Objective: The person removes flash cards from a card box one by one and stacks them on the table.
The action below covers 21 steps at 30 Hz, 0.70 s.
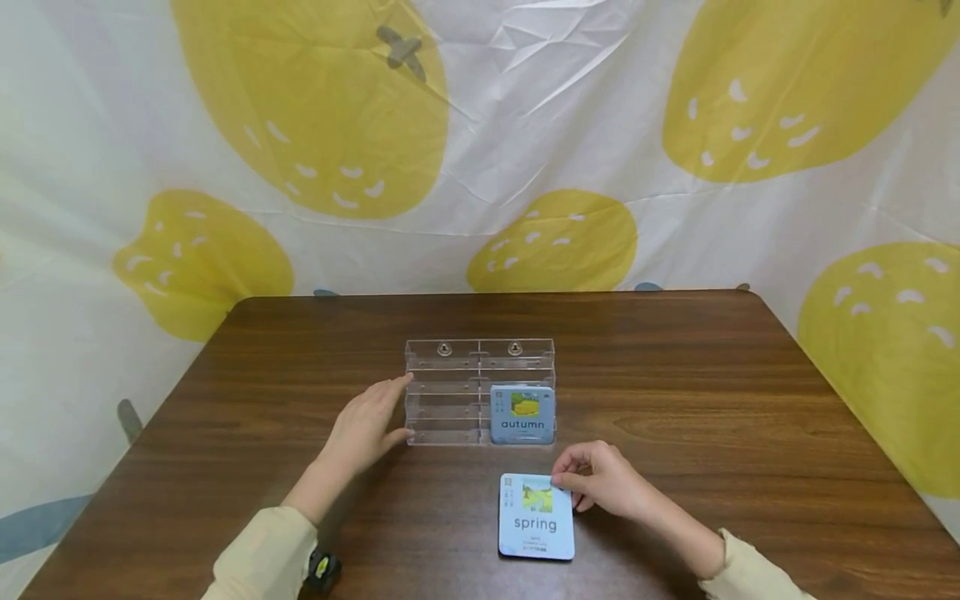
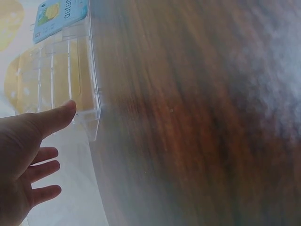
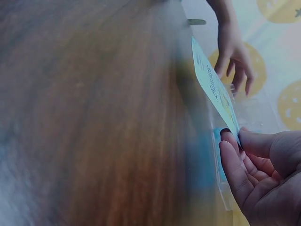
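A clear plastic card rack (image 1: 442, 406) with two columns of stepped pockets stands mid-table. In its lower right pocket sits a blue card (image 1: 522, 421) reading "autumn". My left hand (image 1: 367, 421) is at the rack's left side, fingers extended; in the left wrist view its thumb (image 2: 63, 115) lies along the rack's end. My right hand (image 1: 606, 482) pinches a light blue card (image 1: 536, 533) by its upper right corner between thumb and fingertips. This card reads "spring" and is in front of the rack. From the right wrist it appears tilted, nearly edge-on (image 3: 214, 87).
The brown wood-grain table (image 1: 705, 400) reaches back to a white curtain (image 1: 480, 242) printed with large yellow fruit. A small black object (image 1: 322, 572) with a yellow-green mark shows beside the left sleeve (image 1: 266, 557).
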Motion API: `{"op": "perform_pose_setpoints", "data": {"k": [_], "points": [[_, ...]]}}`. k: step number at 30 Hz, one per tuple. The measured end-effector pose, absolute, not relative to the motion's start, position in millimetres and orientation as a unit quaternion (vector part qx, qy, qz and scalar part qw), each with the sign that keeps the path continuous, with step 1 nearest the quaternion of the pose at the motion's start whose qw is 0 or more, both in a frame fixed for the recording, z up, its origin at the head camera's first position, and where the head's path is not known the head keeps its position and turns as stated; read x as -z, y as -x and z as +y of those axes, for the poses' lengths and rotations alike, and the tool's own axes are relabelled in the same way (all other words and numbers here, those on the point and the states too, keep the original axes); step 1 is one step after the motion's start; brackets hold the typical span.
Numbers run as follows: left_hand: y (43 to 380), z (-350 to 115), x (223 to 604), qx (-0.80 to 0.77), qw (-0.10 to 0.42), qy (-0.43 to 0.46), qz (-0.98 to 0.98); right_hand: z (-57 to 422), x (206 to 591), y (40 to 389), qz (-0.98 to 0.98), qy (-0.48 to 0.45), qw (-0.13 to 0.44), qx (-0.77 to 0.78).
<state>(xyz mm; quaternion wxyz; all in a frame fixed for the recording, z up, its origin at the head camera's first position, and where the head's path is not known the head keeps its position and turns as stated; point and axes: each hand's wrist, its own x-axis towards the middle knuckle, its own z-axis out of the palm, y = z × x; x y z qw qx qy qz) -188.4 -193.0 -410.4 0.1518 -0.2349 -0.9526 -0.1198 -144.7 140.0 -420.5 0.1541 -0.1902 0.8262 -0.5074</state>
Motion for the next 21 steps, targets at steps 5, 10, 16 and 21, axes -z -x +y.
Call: {"op": "perform_pose_setpoints", "data": {"k": [5, 10, 16, 21], "points": [[188.1, -193.1, 410.7, 0.121, 0.153, 0.234, -0.953, 137.7, 426.5, 144.5, 0.827, 0.194, 0.159, 0.503], [189.2, -193.9, 413.1, 0.117, 0.161, 0.237, -0.951, 136.7, 426.6, 143.9, 0.827, 0.195, 0.162, 0.502], [190.4, -194.9, 415.1, 0.115, 0.174, 0.242, -0.948, 135.4, 427.0, 143.8, 0.824, 0.192, 0.169, 0.506], [189.6, -194.9, 413.7, 0.116, 0.17, 0.24, -0.949, 133.8, 428.8, 143.1, 0.825, 0.191, 0.168, 0.504]]}}
